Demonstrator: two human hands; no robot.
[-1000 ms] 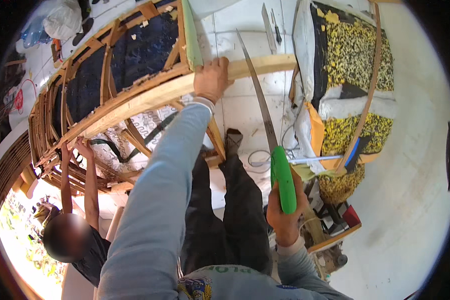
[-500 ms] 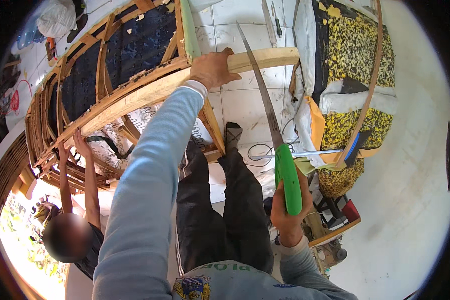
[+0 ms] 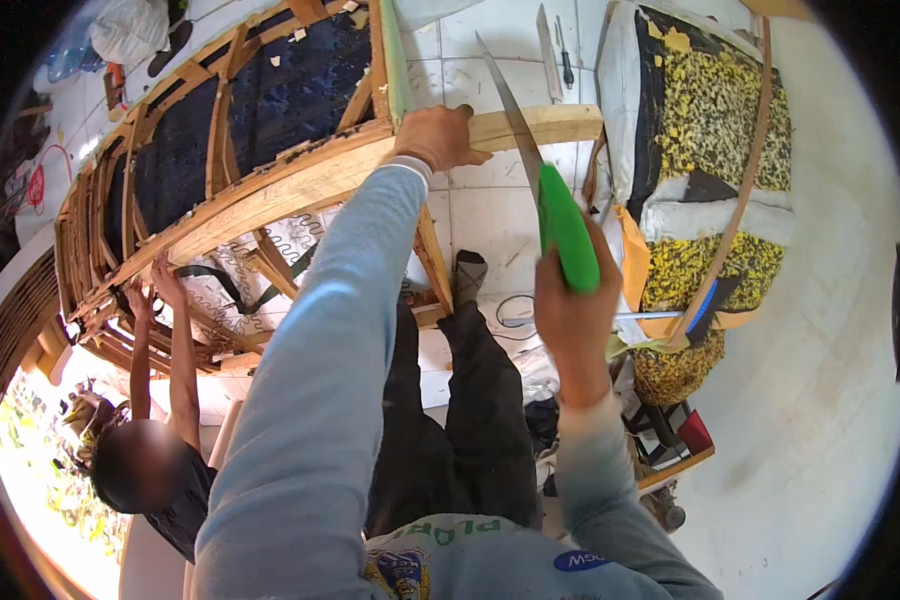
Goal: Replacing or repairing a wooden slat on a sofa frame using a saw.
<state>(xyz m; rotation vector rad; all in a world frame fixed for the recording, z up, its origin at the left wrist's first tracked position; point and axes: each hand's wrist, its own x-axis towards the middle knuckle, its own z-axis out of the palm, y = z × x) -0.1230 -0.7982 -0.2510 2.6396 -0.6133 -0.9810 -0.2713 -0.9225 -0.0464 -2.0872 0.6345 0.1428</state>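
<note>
My left hand [image 3: 438, 138] grips a pale wooden plank [image 3: 280, 193] from above, thumb and fingers over its sides. The plank lies along the edge of a wooden furniture frame [image 3: 220, 115], and its right end sticks out past the frame. My right hand [image 3: 576, 325] is closed round the green handle of a handsaw [image 3: 568, 230]. The saw's blade crosses the jutting end of the plank, its tip pointing away from me. At the left, a co-worker's hands [image 3: 160, 285] hold the plank's far left part from below.
A block of yellow-speckled foam [image 3: 710, 130] with white and orange cloth stands at the right. A long blade-like tool [image 3: 549, 55] and a screwdriver [image 3: 566, 65] lie on the tiled floor [image 3: 480, 220]. Metal zigzag springs [image 3: 290, 240] show under the frame. My sock-covered foot [image 3: 470, 272] is beside a frame leg.
My right hand has pushed the saw forward, away from me, so its handle is now much nearer the plank. My left hand keeps its hold on the plank.
</note>
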